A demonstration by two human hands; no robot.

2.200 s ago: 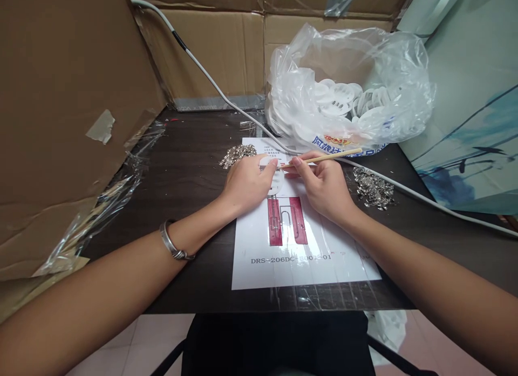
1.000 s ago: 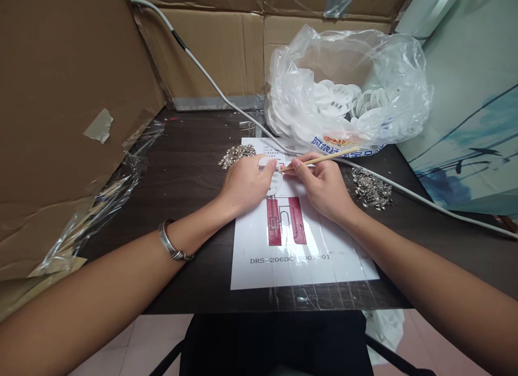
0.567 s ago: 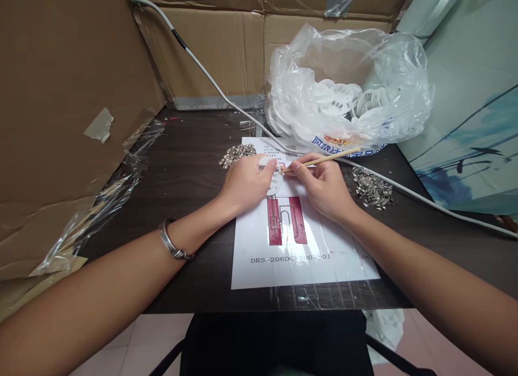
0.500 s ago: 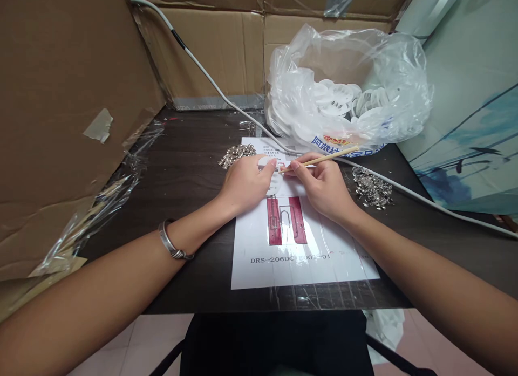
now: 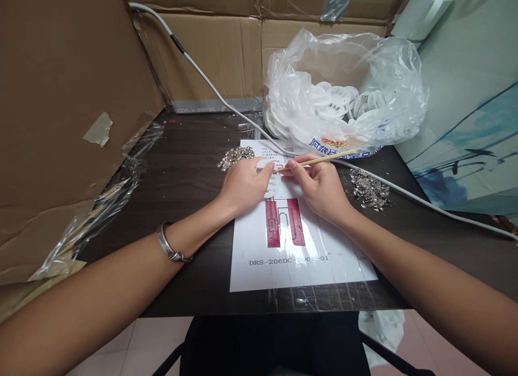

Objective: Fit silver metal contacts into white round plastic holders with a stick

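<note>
Between thumb and fingers, my left hand (image 5: pixel 245 183) grips a round white plastic disc (image 5: pixel 272 190) with slots in it. My right hand (image 5: pixel 319 186) pinches a thin wooden stick (image 5: pixel 327 158), whose tip meets the disc close to my left thumb. Any small part under the tip is too small to make out. Both hands are over the upper part of a printed white sheet (image 5: pixel 263 279) that carries a red and grey drawing. One heap of small metal pieces (image 5: pixel 237 156) lies just beyond my left hand, and another heap of metal pieces (image 5: pixel 368 190) right of my right hand.
A clear plastic bag (image 5: pixel 287 95) full of white discs stands at the back. A white cable (image 5: pixel 210 84) crosses the dark table (image 5: pixel 194 289) diagonally. Cardboard walls (image 5: pixel 218 52) close off the left and back. A white mug (image 5: pixel 421 17) stands at the upper right.
The stick's rear end has dropped slightly while its tip stays on the disc. Both hands keep their grips, and the whole view has shifted a little.
</note>
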